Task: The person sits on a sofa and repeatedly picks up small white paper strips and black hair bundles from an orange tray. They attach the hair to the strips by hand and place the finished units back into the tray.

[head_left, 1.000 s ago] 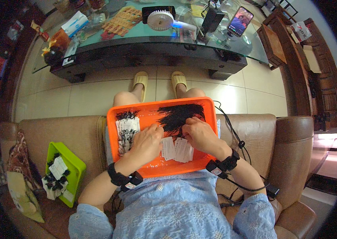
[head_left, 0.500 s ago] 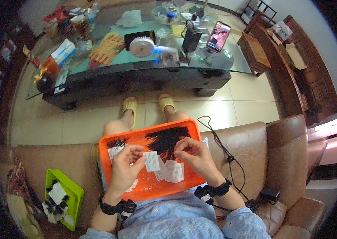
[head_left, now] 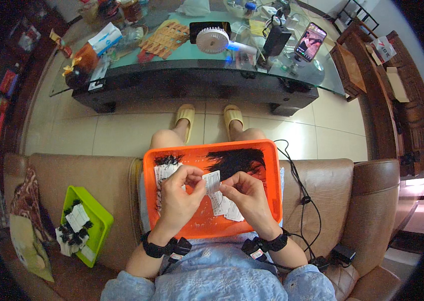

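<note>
An orange tray (head_left: 197, 229) rests across my lap. Above it my left hand (head_left: 181, 195) pinches a small white printed tag (head_left: 212, 181) between thumb and fingers. My right hand (head_left: 248, 198) is closed in a pinch at the tag's right edge; whatever is between its fingertips is too small to make out. A heap of thin black strands (head_left: 237, 159) lies at the tray's far right. Below my hands more loose white tags (head_left: 231, 210) overlap on the tray. White tags with black strands (head_left: 163, 174) lie along its left side, partly behind my left hand.
A green tray (head_left: 102, 215) with tags and black strands sits on the brown sofa (head_left: 116, 175) to my left. Black cables (head_left: 300, 200) run over the seat at right. Ahead stands a glass table with a small fan (head_left: 212, 40) and a propped phone (head_left: 311, 42).
My right hand has come in to the tag held by my left hand; before, they were apart. The whole view has shifted, so the tray and table appear further right and higher.
</note>
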`<state>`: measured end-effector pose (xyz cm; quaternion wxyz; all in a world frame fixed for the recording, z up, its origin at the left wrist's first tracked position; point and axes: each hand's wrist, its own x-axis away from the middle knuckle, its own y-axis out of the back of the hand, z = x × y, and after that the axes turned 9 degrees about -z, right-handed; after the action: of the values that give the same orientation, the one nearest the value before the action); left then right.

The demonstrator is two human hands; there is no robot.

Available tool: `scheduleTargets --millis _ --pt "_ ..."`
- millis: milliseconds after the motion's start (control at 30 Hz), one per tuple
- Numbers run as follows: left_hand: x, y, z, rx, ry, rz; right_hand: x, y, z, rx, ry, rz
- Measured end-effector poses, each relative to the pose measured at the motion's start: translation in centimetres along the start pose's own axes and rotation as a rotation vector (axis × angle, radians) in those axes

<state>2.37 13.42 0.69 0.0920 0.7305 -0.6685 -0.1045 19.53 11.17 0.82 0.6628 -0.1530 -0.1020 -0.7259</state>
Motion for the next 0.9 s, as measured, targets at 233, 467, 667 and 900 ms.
scheduleTargets --millis 233,467,667,900 --pt "-0.01 -0.16 0.1 -0.071 -0.071 -0.03 -0.04 -0.62 -0.12 -0.012 -0.095 0.043" --pt "0.09 -0.04 -0.1 -0.078 -0.102 0.006 -0.02 -0.45 -0.09 -0.007 -0.088 0.036" --pt "0.12 0.06 -0.35 -0.095 -0.156 -0.005 0.04 -0.47 -0.48 0.005 -0.03 -0.003" --pt "0.21 0.22 -0.44 -0.105 -0.197 0.01 0.14 -0.58 -0.47 -0.017 -0.055 0.0"
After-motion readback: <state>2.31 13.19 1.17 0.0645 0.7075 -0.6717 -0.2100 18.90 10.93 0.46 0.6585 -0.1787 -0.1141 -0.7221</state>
